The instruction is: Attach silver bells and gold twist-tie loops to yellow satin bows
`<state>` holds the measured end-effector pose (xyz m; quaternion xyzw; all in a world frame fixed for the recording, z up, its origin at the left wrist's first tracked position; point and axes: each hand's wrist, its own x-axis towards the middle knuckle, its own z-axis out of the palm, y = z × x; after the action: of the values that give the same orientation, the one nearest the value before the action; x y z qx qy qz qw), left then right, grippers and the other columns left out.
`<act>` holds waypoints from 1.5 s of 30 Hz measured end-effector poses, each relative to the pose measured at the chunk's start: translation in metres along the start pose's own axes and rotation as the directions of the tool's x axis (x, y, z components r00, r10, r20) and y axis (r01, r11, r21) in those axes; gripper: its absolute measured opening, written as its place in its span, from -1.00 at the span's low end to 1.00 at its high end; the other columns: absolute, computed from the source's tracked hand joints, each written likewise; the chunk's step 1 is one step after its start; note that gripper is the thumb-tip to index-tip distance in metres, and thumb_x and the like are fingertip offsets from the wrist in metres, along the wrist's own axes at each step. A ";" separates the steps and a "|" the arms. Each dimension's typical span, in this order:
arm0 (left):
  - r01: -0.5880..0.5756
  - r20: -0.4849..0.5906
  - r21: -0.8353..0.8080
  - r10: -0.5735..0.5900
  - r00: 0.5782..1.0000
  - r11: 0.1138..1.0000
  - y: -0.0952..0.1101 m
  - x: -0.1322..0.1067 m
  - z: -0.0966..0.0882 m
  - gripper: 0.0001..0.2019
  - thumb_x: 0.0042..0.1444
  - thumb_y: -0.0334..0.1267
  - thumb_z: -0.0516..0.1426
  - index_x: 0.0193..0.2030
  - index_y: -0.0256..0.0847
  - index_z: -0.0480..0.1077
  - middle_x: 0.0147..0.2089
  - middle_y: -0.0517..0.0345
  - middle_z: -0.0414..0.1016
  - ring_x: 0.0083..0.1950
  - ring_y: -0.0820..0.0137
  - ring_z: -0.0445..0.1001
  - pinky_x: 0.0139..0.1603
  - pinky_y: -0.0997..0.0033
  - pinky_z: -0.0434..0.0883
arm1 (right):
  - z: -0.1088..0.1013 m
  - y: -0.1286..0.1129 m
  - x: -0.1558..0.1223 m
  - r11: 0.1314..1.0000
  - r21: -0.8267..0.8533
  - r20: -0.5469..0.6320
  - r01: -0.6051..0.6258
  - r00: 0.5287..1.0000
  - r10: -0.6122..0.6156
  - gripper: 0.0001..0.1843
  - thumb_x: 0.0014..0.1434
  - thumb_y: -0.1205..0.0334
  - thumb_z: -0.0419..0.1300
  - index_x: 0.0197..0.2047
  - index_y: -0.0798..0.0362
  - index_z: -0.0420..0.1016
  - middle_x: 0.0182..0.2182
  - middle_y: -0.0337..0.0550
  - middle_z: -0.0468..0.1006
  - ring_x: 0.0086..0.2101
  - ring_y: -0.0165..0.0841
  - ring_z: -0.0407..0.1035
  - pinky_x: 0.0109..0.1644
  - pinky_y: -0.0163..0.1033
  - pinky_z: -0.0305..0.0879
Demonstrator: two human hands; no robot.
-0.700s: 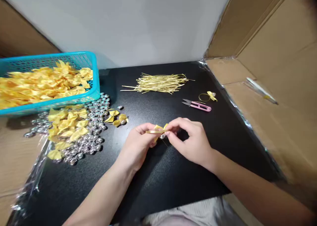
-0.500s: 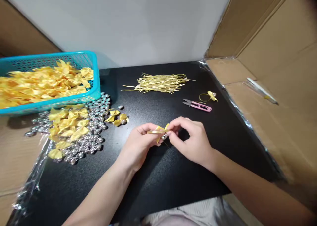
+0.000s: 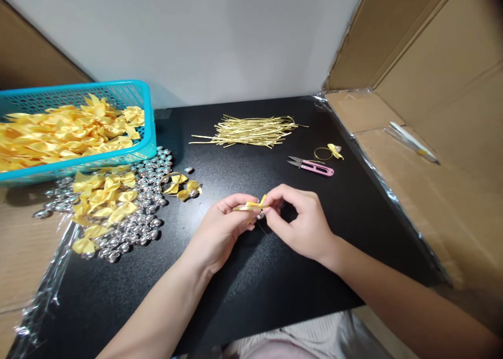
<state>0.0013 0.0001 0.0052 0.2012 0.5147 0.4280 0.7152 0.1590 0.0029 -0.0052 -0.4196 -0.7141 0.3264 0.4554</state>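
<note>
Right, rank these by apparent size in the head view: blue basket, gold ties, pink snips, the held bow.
1. blue basket, though cut off by the frame.
2. gold ties.
3. pink snips.
4. bow, partly covered and nearer the camera, so its rank against the snips is unsure.

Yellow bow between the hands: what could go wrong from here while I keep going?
1. The yellow bow and its gold tie are pinched only at the fingertips of the left hand and right hand; a slip could drop them onto the black table.
2. The loose silver bells lie close to the left forearm; a sideways sweep might scatter them.
</note>
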 end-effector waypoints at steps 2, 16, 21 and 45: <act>0.000 -0.002 0.001 0.000 1.000 1.000 0.000 0.000 0.000 -0.82 -0.36 -0.45 0.38 -0.52 -0.28 0.55 -0.57 0.20 0.54 -0.53 0.59 0.40 -0.51 0.68 0.35 | 0.000 0.000 0.000 1.000 0.021 0.001 -0.018 1.000 0.018 -0.84 0.05 0.50 0.17 -0.40 0.03 0.40 -0.54 -0.34 0.48 -0.51 -0.48 0.39 -0.34 -0.36 0.32; 0.018 0.004 -0.079 -0.018 1.000 0.997 0.006 -0.001 0.004 -0.84 -0.36 -0.45 0.35 -0.57 -0.30 0.47 -0.61 0.27 0.45 -0.61 0.65 0.29 -0.61 0.73 0.28 | 0.010 0.001 -0.003 0.846 0.385 0.128 -0.369 0.929 0.347 -0.74 0.00 0.37 0.26 -0.19 0.02 0.41 -0.22 -0.14 0.56 -0.17 -0.31 0.48 -0.05 -0.17 0.40; -0.021 0.012 0.000 0.021 1.000 1.000 0.006 -0.001 0.000 -0.84 -0.33 -0.40 0.36 -0.60 -0.29 0.45 -0.66 0.28 0.40 -0.63 0.62 0.31 -0.68 0.73 0.23 | 0.010 0.005 0.001 0.580 0.546 0.375 -0.604 0.796 0.476 -0.74 -0.02 0.25 0.36 -0.23 0.05 0.44 -0.34 -0.20 0.57 -0.29 -0.36 0.49 -0.06 -0.18 0.41; 0.001 0.012 0.043 -0.001 1.000 0.999 0.009 -0.006 0.002 -0.88 -0.33 -0.42 0.34 -0.59 -0.31 0.49 -0.63 0.20 0.48 -0.62 0.59 0.37 -0.67 0.72 0.29 | 0.008 0.001 0.001 0.570 0.500 0.501 -0.652 0.755 0.424 -0.81 0.10 0.17 0.24 -0.37 0.05 0.30 -0.51 -0.37 0.33 -0.53 -0.53 0.14 -0.46 -0.37 0.10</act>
<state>-0.0011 0.0009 0.0159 0.2188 0.5196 0.4151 0.7140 0.1519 0.0038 -0.0083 -0.3748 -0.4544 0.7408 0.3228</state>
